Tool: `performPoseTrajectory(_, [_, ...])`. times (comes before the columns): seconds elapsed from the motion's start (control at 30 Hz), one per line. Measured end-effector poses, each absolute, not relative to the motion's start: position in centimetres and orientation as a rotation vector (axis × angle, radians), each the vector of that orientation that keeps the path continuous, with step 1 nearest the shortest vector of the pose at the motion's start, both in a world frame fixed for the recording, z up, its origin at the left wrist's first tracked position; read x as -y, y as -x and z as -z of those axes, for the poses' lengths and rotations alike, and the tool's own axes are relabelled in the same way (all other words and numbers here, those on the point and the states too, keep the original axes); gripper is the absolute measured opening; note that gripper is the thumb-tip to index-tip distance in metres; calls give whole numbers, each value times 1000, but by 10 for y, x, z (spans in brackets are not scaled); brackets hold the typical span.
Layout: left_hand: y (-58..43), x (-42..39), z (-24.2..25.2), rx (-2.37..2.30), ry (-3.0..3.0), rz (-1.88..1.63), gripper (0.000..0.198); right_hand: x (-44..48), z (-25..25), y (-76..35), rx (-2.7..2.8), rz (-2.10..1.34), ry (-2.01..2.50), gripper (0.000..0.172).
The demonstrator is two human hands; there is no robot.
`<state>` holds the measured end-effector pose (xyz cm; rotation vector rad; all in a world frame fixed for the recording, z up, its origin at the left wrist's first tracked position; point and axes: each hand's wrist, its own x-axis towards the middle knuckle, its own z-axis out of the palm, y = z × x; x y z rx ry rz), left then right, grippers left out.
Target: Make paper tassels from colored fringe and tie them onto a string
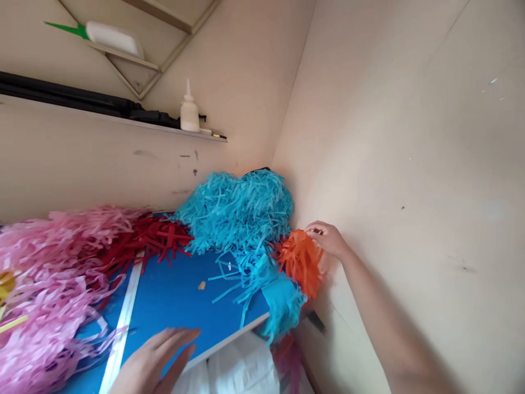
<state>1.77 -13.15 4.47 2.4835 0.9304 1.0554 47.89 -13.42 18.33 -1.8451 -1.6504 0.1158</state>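
Orange strips of thin, paper-like material are forming a fringed bundle, which is hanging at the far right corner of a flat blue table, just beside the right-hand wall. The right hand is gripping this bundle at its top, its fingertips closing on the upper end while the strips are fanning out below. The left hand is holding nothing; it is hovering open by the table's near edge, thumb apart from the fingers. Turquoise fringe is rising in a large shaggy heap at the far side, and a smaller turquoise fringed piece is drooping over the table's right edge, touching or nearly touching the orange bundle. Dark red strips are lying left of the big heap, and pink shredded strips are covering the left side, with some yellow strips showing among them. A white stripe is running across the blue surface. Above, a narrow wall shelf is supporting a small whitish bottle with a pointed nozzle and a long black object.
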Motion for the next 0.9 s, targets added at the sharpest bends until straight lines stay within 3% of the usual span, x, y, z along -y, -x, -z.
performPoseTrajectory(0.13, [-90, 105, -109, -838, -2445, -1356, 24, 129, -196, -389, 1995, -281, 1504, 14])
performPoseTrajectory(0.23, [-118, 98, -126, -892, -2433, -1435, 25, 129, -196, -333, 2142, -325, 1320, 17])
performPoseTrajectory(0.63, [-57, 99, -75, -1053, -2442, -1420, 52, 108, -152, -226, 2150, -466, 1145, 18])
performPoseTrajectory(0.77, [-32, 89, -61, -979, -2409, -1304, 47, 101, -147, -202, 2160, -497, 1153, 20])
performPoseTrajectory(0.9, [10, 74, -56, -1255, -2295, -1408, 43, 128, -125, -161, 1859, -240, 1190, 30])
